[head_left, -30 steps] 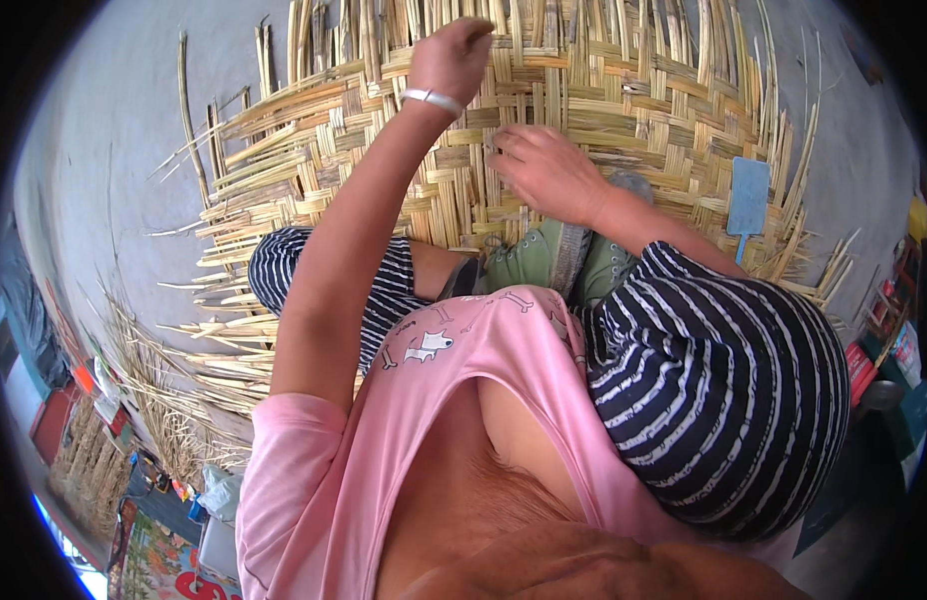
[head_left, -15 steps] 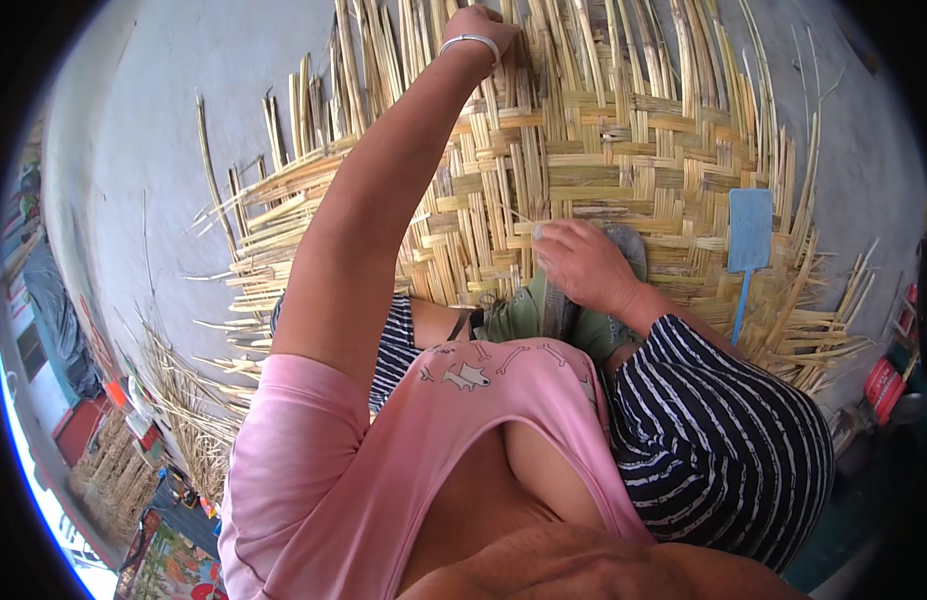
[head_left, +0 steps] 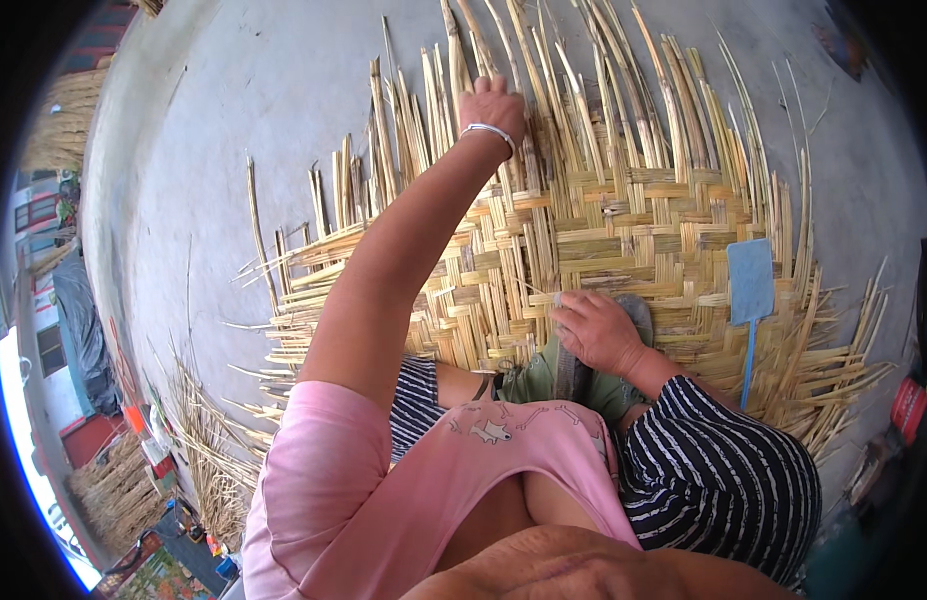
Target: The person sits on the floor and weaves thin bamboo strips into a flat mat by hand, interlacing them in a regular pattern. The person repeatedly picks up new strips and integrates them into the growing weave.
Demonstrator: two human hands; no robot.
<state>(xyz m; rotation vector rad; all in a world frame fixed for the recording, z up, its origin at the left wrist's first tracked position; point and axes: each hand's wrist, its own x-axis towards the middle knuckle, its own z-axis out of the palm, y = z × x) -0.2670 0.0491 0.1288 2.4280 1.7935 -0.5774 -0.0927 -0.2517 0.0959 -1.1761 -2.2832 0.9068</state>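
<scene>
A partly woven mat (head_left: 639,235) of flat, pale yellow-green split stalks lies on the grey floor, its loose ends fanning outward. My left hand (head_left: 494,108), with a silver bangle at the wrist, reaches to the far side. Its fingers are curled around upright strips (head_left: 532,160) there. My right hand (head_left: 599,332) is bent over my green-clad foot (head_left: 529,380) at the mat's near edge. A thin sliver of stalk sticks out by its fingertips, and something pale wraps one finger. Whatever lies under those fingers is hidden.
A blue fly swatter (head_left: 751,282) lies on the mat's right side. Loose stalks (head_left: 199,425) are heaped on the floor at the left. Bundled straw (head_left: 119,490) and household items stand farther left. A red object (head_left: 909,410) is at the right rim.
The whole scene sits lower in the picture, showing more floor and strip ends at the far side. Both hands stay at about the same places on the mat.
</scene>
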